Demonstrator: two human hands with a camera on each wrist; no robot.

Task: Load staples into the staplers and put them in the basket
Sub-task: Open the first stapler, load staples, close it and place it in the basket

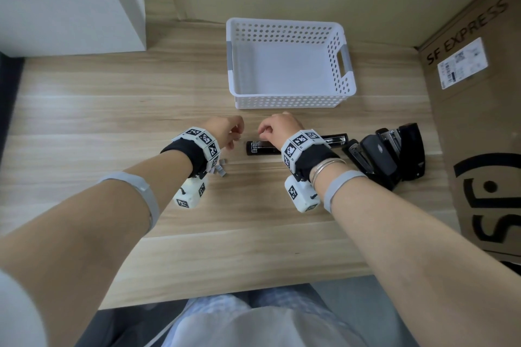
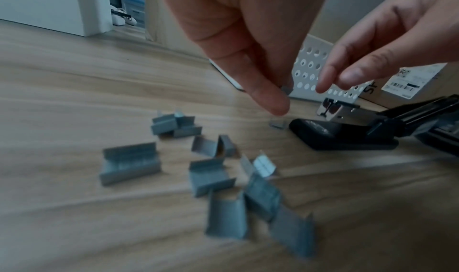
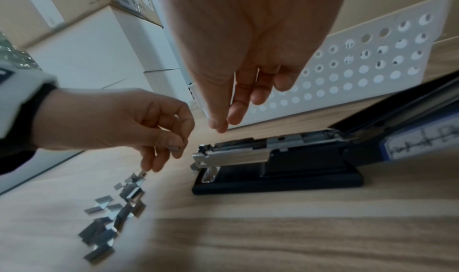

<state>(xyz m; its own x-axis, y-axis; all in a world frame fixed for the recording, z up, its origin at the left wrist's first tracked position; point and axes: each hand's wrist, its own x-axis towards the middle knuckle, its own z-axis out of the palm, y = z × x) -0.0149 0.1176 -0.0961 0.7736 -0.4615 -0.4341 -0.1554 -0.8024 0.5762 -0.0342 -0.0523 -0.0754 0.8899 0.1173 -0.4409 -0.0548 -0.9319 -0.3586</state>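
The left hand point(image 3: 119, 123) pinches a small staple strip point(image 3: 176, 148) between thumb and forefinger just beside the opened stapler point(image 3: 273, 164); the right hand point(image 3: 248, 60) hangs above it, fingers loosely curled, holding nothing; loose staples point(image 2: 211, 170) lie on the table point(image 1: 112, 110); the white basket point(image 1: 287, 103) stands behind; more staplers point(image 1: 389, 155) lie to the right.

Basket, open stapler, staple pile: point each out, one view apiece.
basket point(image 1: 287, 102), head view, on its near perforated wall.
open stapler point(image 3: 231, 155), right wrist view, on the metal staple channel.
staple pile point(image 2: 129, 163), left wrist view, on the leftmost strip.
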